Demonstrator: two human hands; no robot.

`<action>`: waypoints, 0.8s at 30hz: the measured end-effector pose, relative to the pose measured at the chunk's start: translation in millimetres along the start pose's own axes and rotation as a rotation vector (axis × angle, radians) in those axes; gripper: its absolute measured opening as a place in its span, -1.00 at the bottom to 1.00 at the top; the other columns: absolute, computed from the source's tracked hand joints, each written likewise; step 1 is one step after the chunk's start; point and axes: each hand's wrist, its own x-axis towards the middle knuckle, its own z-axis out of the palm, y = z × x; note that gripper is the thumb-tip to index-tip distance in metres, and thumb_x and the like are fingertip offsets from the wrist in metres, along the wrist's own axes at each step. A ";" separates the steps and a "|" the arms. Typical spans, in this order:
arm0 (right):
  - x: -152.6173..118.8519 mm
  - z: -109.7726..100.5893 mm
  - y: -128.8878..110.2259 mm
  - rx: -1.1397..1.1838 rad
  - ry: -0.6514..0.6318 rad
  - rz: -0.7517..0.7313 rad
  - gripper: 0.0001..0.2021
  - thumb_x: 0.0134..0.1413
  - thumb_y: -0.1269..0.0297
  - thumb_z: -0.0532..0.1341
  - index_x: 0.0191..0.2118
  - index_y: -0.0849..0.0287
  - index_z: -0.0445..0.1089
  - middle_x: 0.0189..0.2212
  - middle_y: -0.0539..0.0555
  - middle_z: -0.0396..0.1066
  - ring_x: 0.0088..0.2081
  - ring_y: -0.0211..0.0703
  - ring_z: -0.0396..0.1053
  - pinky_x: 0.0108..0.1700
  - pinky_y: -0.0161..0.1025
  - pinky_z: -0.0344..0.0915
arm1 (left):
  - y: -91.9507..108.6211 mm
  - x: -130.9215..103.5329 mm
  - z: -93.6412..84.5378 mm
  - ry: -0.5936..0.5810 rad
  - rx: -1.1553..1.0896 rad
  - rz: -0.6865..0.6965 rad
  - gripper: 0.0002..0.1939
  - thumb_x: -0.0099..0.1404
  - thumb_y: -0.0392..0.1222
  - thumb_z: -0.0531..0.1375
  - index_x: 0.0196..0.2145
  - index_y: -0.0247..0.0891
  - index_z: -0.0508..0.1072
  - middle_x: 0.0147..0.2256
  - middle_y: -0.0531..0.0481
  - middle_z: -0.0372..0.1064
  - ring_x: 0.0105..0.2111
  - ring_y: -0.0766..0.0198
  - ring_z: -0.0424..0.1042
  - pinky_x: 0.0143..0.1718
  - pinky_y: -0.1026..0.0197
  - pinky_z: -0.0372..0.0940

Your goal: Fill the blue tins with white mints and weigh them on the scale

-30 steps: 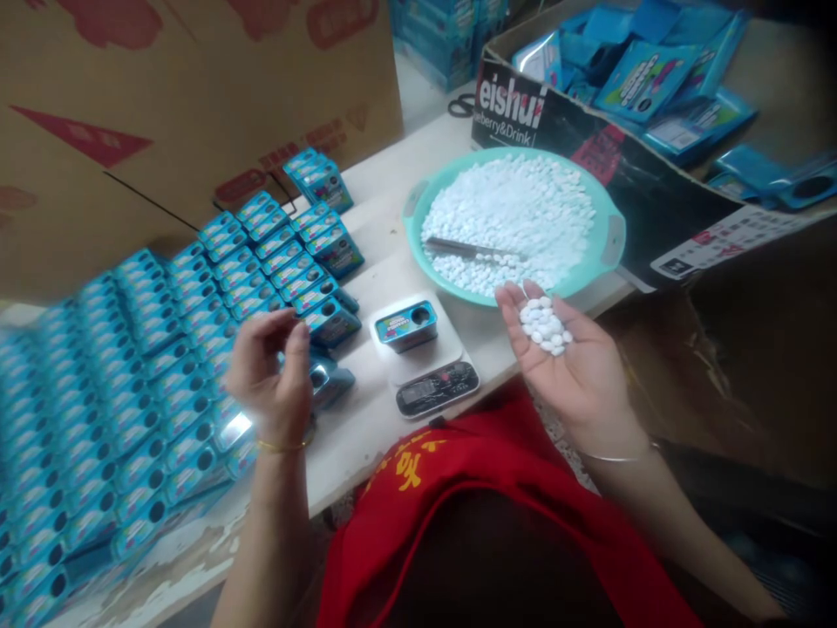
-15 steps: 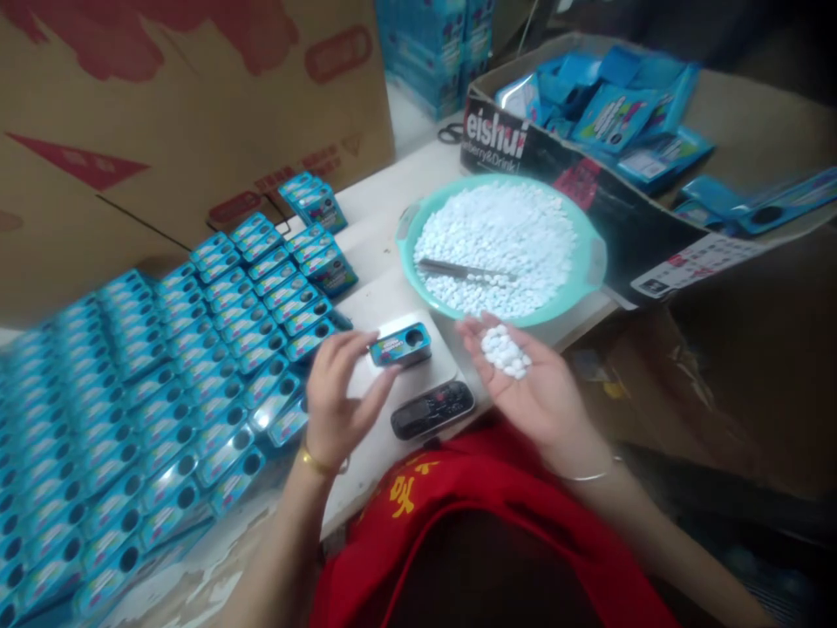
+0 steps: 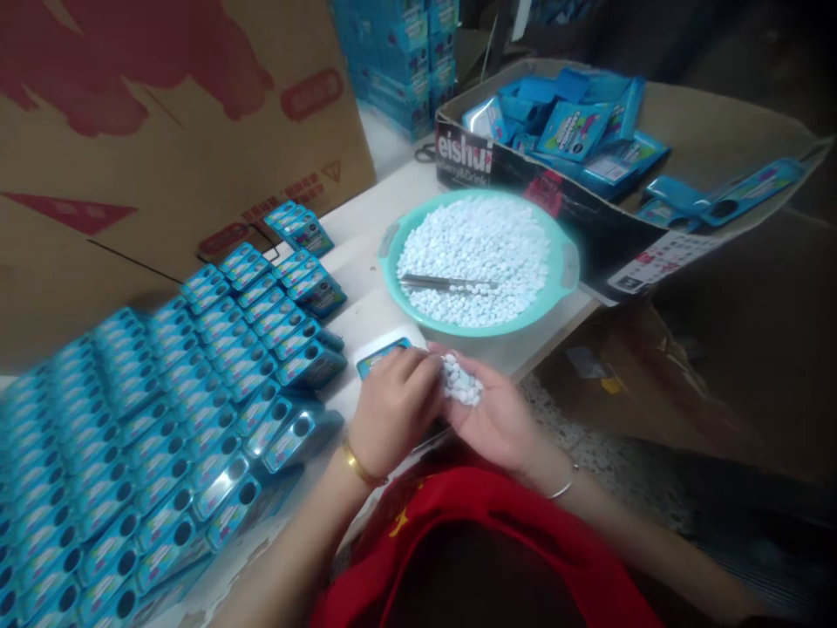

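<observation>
White candies [image 3: 461,381] lie heaped in the upturned palm of my right hand [image 3: 493,419]. My left hand [image 3: 396,406] is curled against the heap, its fingertips at the candies; what they pinch, if anything, is hidden. Partly behind my left hand, a small blue box [image 3: 383,356] sits on a white scale [image 3: 400,335]. Just beyond my hands stands a green basin [image 3: 480,328] filled with white candies, with a metal tool [image 3: 448,283] resting on them.
Rows of blue boxes [image 3: 222,397] cover the left side of the table [image 3: 359,228]. A large cardboard box [image 3: 196,113] stands behind them. An open carton [image 3: 510,170] with blue packages is at the back right. Scissors [image 3: 425,153] lie beside it.
My left hand has moved right, off the small box and onto the candies in my right palm. Its fingers have closed in. The camera view has shifted slightly.
</observation>
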 end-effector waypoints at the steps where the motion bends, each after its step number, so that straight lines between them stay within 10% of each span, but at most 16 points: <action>1: 0.2 -0.6 -0.3 0.009 0.007 0.000 -0.71 0.21 0.42 0.02 -0.06 0.29 0.42 -0.24 0.12 0.53 -0.21 -0.24 0.48 -0.10 -0.25 0.45 | 0.3 -0.8 1.8 0.017 0.023 0.012 -0.86 0.31 -0.24 0.07 -0.20 -0.27 0.37 -0.27 -0.13 0.36 -0.30 0.18 0.29 -0.29 0.13 0.25; 13: -1.5 -1.2 -2.0 0.021 -0.002 -0.034 -0.77 0.18 0.43 0.04 -0.18 0.35 0.42 -0.17 0.20 0.51 -0.02 -0.12 0.43 0.10 -0.19 0.32 | -19.7 -10.0 -17.2 0.331 -0.091 -0.159 -0.89 0.23 -0.28 0.18 -0.24 -0.20 0.41 -0.32 -0.01 0.34 -0.30 0.25 0.35 -0.25 0.17 0.28; 24: -4.3 -7.8 -24.8 -0.002 0.063 -0.143 -0.78 0.15 0.45 0.09 -0.12 0.32 0.41 -0.11 0.25 0.49 0.06 -0.07 0.36 0.10 -0.16 0.33 | -54.2 -20.1 -11.1 -0.002 0.039 -0.211 -0.47 0.19 0.06 0.22 0.06 -0.19 0.26 -0.12 -0.14 0.36 -0.13 0.09 0.34 -0.13 0.05 0.17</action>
